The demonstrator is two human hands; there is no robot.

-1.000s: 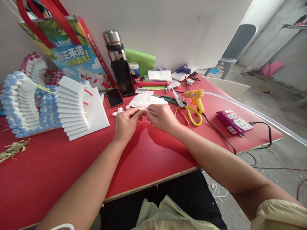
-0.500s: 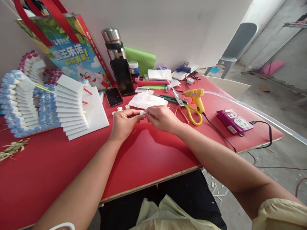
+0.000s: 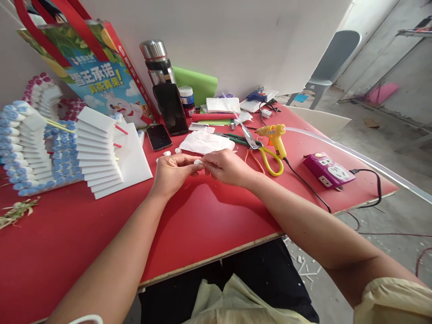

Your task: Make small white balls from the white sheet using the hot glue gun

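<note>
Over the red table [image 3: 209, 216] my left hand [image 3: 173, 173] and my right hand [image 3: 227, 166] meet fingertip to fingertip. Both are closed in a pinch on one small white piece [image 3: 198, 161] held between them. Just beyond my fingers lie a few more small white pieces [image 3: 168, 154] and a crumpled white sheet [image 3: 205, 142]. To my left stands a white stepped foam model [image 3: 101, 150] trimmed with blue and white rolled beads [image 3: 20, 148].
Yellow-handled scissors [image 3: 268, 159], a yellow glue gun [image 3: 274, 137] with its black cord and a purple power strip [image 3: 328, 169] lie to the right. Two phones [image 3: 159, 136], a steel flask [image 3: 158, 63], a printed bag [image 3: 97, 76] and foam sheets stand at the back. A grey chair [image 3: 332, 58] is beyond.
Both hands have stayed together on the small white piece, shifting slightly lower and left; the thin white strip seen by my right fingers is no longer visible.
</note>
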